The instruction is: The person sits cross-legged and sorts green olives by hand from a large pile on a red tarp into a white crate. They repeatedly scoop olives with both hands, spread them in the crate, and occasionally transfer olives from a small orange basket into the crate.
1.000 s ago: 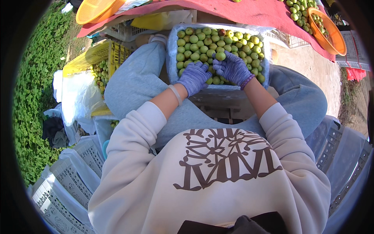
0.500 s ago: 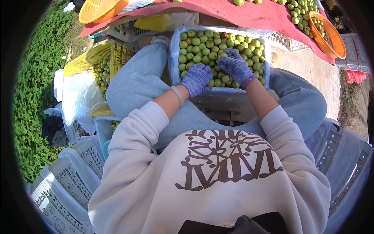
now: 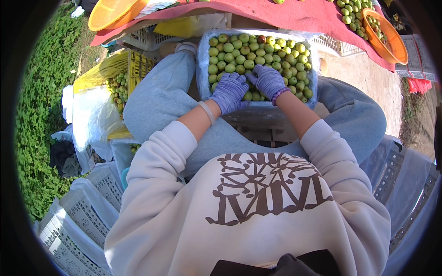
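A crate [image 3: 201, 69] lined with pale plastic stands between my bent legs, filled with round green jujubes [image 3: 239, 51]; a few are reddish brown. My left hand [image 3: 229, 93], in a purple knit glove, lies over the jujubes at the near side, fingers stretched forward and slightly bent. Close beside it, my right hand [image 3: 268, 83] in a matching glove rests on the fruit with its fingers angled toward the left one. Both hands look open. The fruit under my palms and fingertips is hidden.
A yellow crate [image 3: 101, 73] with more jujubes stands left. Beyond my crate runs a red cloth [image 3: 276, 16] bearing fruit and orange baskets [image 3: 389, 43] [image 3: 115, 14]. Grey crates [image 3: 76, 216] are at lower left, with plastic-covered ones [image 3: 400, 184] at right.
My right hand has moved left and slightly nearer across the jujubes, coming close to my left hand. My left hand has barely shifted. The whole view has drifted slightly.
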Available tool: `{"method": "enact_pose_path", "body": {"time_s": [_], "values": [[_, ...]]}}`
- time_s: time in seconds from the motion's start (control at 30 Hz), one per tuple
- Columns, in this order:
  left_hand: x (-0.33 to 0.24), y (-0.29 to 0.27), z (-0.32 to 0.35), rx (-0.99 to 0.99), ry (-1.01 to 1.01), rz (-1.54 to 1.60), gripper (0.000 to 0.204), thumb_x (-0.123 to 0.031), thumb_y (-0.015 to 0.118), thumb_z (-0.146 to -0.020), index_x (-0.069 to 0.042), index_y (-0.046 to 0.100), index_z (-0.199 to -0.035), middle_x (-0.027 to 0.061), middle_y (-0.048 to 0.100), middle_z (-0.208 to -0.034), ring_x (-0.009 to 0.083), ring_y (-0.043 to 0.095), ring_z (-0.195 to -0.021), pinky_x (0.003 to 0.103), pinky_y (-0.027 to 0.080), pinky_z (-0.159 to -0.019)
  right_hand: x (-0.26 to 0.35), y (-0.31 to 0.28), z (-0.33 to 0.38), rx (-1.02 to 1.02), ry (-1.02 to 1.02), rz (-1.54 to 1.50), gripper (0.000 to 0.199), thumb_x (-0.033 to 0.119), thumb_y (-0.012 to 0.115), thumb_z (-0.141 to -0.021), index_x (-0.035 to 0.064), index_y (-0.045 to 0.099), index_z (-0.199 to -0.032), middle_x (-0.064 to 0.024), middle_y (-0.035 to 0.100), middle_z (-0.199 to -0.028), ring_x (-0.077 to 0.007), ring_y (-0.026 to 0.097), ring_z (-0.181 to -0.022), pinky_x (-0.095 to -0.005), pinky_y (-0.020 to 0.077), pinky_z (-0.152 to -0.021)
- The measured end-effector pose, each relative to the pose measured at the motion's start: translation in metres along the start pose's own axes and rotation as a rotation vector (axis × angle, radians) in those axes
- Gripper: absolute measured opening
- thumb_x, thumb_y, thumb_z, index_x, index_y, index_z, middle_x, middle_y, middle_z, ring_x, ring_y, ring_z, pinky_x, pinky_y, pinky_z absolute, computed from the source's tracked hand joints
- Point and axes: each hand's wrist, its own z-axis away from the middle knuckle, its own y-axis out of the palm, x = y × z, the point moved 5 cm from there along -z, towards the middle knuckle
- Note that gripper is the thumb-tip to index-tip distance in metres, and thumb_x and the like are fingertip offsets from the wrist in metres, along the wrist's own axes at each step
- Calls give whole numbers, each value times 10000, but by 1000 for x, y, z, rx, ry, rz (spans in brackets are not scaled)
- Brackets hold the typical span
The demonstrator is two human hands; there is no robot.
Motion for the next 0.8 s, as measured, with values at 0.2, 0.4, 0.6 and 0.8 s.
{"method": "enact_pose_path", "body": {"time_s": [0.2,0.4,0.6,0.8], "values": [[1,2,1,45,2,6,433,-450,708,-757,-89,708,-996,109,586,-1090,292,525,-1088,451,380,-970,-4,-8,-4,-61,126,5,360,397,585,-934,50,659,-992,-185,697,-932,-366,671,-898,-493,525,-817],[11,-3,-1,2,-143,84,453,-445,715,-767,-85,685,-1040,112,595,-1070,297,527,-1085,451,389,-984,6,-9,10,-89,-155,30,282,320,631,-902,68,638,-1028,-160,630,-1068,-337,631,-1017,-458,527,-839],[111,-5,8,-298,-636,427,460,-331,797,-772,-56,635,-1103,138,664,-1028,299,644,-934,403,515,-883,6,-2,8,-27,-80,137,278,328,652,-883,130,650,-1079,-147,611,-1110,-332,622,-1033,-442,527,-863],[124,16,7,-353,-686,657,516,-340,826,-756,-94,608,-1154,146,697,-1088,317,668,-1009,402,519,-910,11,-6,10,-190,-115,-178,332,259,675,-889,80,627,-1164,-147,631,-1108,-327,638,-1000,-429,530,-861]]}}
